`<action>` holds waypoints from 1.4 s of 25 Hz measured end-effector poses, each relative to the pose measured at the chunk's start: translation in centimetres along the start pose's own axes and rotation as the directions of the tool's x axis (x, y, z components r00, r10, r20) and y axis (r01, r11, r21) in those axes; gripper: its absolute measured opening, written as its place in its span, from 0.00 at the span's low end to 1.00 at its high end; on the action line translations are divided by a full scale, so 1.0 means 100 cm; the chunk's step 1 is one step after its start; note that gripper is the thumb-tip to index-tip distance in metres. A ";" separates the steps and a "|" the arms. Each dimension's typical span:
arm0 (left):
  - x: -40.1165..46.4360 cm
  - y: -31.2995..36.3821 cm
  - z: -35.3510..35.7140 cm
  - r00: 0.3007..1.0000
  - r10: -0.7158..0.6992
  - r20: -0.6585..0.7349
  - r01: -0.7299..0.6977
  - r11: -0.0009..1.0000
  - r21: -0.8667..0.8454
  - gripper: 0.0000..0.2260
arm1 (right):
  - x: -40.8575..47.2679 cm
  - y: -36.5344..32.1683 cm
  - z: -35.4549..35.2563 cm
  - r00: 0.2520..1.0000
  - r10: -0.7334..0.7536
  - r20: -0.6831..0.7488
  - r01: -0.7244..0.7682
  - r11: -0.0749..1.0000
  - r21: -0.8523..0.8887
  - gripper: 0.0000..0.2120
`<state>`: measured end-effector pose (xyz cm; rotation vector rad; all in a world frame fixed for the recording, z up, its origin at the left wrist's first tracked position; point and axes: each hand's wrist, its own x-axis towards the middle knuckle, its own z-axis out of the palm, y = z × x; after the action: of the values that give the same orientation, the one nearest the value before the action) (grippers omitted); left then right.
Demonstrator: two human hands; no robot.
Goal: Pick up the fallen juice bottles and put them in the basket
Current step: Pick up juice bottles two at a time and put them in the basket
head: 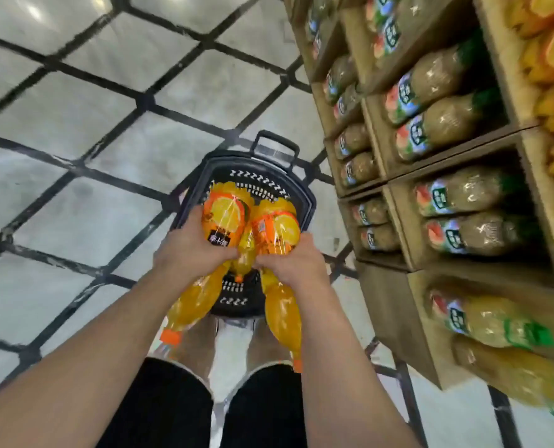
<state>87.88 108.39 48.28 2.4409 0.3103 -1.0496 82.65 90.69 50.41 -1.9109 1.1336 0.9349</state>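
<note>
Juice bottles clutched in both hands — left, right — above dark basket.

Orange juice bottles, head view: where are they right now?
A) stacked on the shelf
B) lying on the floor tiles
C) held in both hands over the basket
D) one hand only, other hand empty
C: the left hand and right hand each grip orange juice bottles directly above the dark basket, which sits on the tiled floor beside the shelf.
</note>
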 end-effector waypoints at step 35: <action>0.234 0.011 0.081 0.875 0.257 0.410 -0.462 0.693 0.553 0.27 | 0.238 -0.032 0.067 0.976 -0.198 0.090 0.215 0.945 -0.248 0.14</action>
<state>99.26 103.95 26.68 2.6599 -0.7452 -1.4850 92.40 88.20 27.58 -2.1417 0.7851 1.0579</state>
